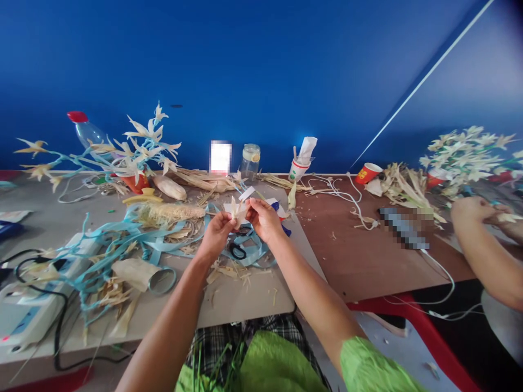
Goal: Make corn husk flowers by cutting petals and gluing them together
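Observation:
My left hand (216, 233) and my right hand (265, 219) meet above the grey table (245, 299), both pinching a small pale husk flower (237, 211) between their fingertips. Just under them lie black-handled scissors (237, 249) and loops of light blue ribbon (163, 242). Bits of cut husk (229, 272) are scattered below my hands.
Left: blue-stemmed husk flower branches (134, 141), a red-capped bottle (87, 130), a tape roll (162, 280) and a white device with black cable (28, 310). At the back stand a glass jar (250, 160) and paper cups (297, 169). Another person's arm (486, 245) works at right, over the brown table (368, 256).

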{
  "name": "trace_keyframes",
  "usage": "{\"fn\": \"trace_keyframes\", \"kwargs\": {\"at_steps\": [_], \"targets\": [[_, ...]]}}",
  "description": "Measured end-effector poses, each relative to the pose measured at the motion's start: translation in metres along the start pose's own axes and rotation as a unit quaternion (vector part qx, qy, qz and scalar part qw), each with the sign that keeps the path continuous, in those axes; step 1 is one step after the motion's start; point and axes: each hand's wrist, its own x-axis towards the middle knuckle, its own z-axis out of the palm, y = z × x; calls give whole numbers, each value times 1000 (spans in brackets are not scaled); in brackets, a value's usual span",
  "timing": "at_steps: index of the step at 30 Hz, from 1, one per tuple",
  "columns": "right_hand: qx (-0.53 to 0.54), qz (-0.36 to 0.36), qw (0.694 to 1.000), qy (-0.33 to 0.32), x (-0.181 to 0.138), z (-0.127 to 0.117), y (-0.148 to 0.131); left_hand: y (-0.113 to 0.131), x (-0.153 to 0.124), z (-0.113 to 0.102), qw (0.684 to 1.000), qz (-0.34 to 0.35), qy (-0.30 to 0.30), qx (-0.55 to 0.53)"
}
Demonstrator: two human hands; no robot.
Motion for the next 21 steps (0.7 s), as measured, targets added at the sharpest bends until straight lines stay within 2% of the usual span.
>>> {"fn": "trace_keyframes", "kwargs": {"at_steps": [6,11,14,18,21], "targets": [[37,9,999,-15,-1,-7,-7,3,0,-4,994,-6,12,-107],[-24,15,993,-112,-12,-1,-7,13,-3,-1,982,-44,-32,-180],[-65,-5,987,-146,-18,4,-5,15,-5,0,978,-71,-51,-191],[-101,-40,984,-139,-19,6,-3,10,-4,-1,979,-77,-57,-177],[-114,-57,986,-110,-16,3,-3,5,-2,-2,986,-52,-20,-158]]}}
